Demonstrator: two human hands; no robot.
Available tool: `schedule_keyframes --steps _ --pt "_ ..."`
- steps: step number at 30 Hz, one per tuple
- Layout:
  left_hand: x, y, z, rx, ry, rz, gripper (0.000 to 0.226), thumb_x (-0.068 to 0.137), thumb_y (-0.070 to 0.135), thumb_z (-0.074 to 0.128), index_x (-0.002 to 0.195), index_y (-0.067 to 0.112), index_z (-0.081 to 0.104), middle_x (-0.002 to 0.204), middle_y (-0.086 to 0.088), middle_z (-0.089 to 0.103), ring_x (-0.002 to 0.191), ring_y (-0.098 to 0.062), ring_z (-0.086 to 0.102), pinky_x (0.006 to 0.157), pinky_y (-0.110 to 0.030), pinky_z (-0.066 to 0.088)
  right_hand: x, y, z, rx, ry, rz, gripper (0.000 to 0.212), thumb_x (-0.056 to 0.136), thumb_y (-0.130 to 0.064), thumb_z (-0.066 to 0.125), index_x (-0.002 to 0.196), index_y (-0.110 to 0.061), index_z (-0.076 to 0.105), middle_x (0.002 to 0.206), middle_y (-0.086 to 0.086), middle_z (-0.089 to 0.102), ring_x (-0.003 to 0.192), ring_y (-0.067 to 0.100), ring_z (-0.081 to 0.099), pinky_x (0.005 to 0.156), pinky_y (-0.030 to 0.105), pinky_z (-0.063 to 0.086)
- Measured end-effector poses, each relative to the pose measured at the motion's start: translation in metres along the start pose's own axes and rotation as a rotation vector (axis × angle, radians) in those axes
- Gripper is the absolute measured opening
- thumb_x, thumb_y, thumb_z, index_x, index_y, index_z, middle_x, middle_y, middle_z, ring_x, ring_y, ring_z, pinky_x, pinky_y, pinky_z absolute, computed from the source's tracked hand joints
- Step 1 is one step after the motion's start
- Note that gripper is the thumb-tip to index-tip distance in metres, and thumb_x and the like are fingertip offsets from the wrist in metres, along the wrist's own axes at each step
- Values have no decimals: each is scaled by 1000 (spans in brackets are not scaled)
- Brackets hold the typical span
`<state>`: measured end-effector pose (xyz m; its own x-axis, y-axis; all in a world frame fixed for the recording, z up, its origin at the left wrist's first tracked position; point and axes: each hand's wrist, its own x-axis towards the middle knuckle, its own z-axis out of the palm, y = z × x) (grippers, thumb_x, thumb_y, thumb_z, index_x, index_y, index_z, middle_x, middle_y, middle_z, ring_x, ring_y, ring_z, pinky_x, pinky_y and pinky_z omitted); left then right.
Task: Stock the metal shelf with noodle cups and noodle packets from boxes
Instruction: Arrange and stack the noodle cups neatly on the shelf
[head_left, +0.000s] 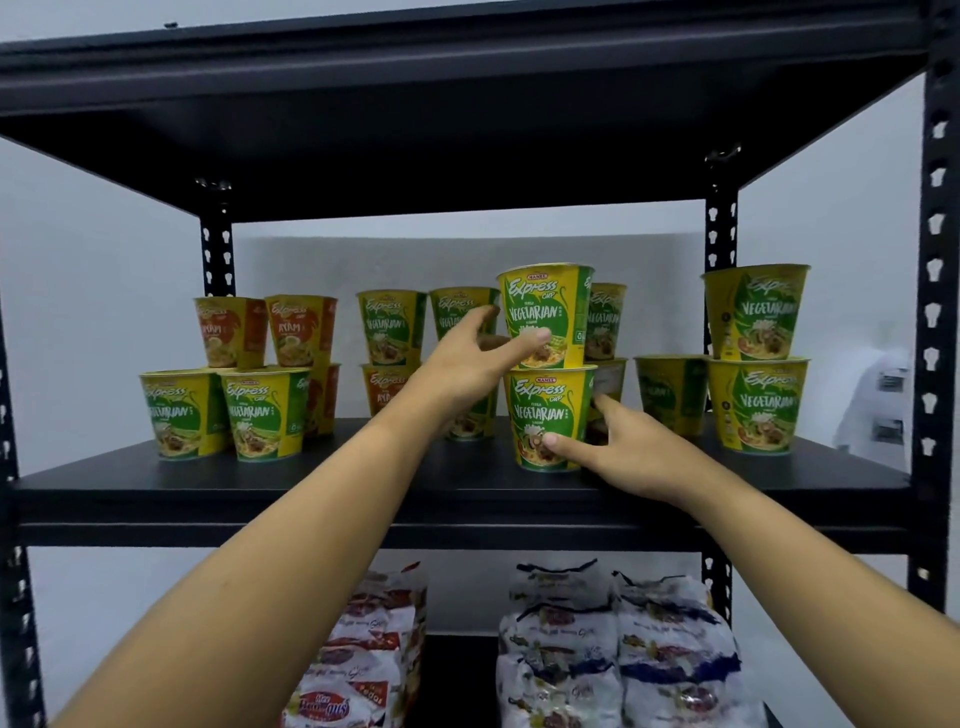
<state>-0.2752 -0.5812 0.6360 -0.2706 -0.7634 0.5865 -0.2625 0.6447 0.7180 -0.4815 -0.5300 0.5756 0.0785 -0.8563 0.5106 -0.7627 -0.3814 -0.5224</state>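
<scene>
Stacking looks to be the step in hand: one green vegetarian cup, the upper cup (545, 306), sits on another, the lower cup (540, 410), near the front middle of the shelf board (337, 480). The person's left hand (467, 361) grips the upper cup, thumb on its printed front and fingers curled round its left side. The right hand (628, 449) grips the lower cup low down, thumb on the front and fingers reaching round its right side; how far they wrap is hidden by the cup. Both cups stand upright, and the upper one seems to sit square on the lower lid.

To do this well, the person should steady the lower cup with the right hand while the left settles the upper one flat and centred, label facing forward like the stack at the right (756, 358). Pressure should be light, since thin cup walls probably dent easily. Releasing the upper cup first, then the lower, would likely avoid a wobble. If the pair is to go further back, it is best slid as one from the base, minding the cups behind (607, 317), which stand just beside it. Orange cups (270, 332) stand at the left, and noodle packets (649, 649) lie on the level below.
</scene>
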Motion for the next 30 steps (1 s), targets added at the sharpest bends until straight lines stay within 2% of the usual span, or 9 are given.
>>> schedule_keyframes --steps 5,9,14,17,22,25,30 --pt "7 14 14 20 32 13 90 76 63 82 148 27 43 134 8 61 118 -13 61 97 -36 51 -1 1 0 -37 23 -7 69 86 -68 65 143 -36 45 141 -11 59 123 7 53 94 26 40" --pt "9 16 16 -21 58 21 77 76 55 86 138 26 51 123 8 67 109 -11 65 90 -34 54 -1 -1 0 -26 22 -11 67 87 -65 66 143 -35 45 140 -11 60 112 0 50 92 24 39" --pt "5 23 6 -55 143 63 60 81 46 85 129 25 57 113 13 69 100 -2 65 75 -20 49 -2 -2 -1 -48 16 -14 67 88 -65 64 144 -34 44 141 -10 59 110 0 48 91 25 38" --pt "3 23 -4 -71 188 76 55 82 46 84 126 27 57 110 15 69 99 1 65 77 -20 49 -3 -1 -1 -54 13 -7 68 88 -66 64 144 -34 45 142 -9 59 113 2 50 91 25 38" --pt "-3 15 -18 -78 257 75 58 80 50 85 126 29 58 113 14 71 105 -6 67 94 -36 56 -3 -2 -1 -28 26 -3 65 86 -66 66 141 -35 47 137 -11 61 107 2 51 89 26 39" --pt "-11 3 -29 -79 255 42 53 78 50 86 121 32 60 112 12 73 106 -9 69 96 -41 57 -4 -1 -2 -18 32 15 67 85 -67 67 141 -35 47 134 -12 62 105 4 52 87 28 41" --pt "-34 -15 -44 -86 240 -8 40 84 38 84 114 33 56 108 12 70 103 -8 68 86 -26 55 -6 -7 -4 1 14 44 67 86 -65 67 143 -35 46 135 -10 61 106 7 51 86 30 40"
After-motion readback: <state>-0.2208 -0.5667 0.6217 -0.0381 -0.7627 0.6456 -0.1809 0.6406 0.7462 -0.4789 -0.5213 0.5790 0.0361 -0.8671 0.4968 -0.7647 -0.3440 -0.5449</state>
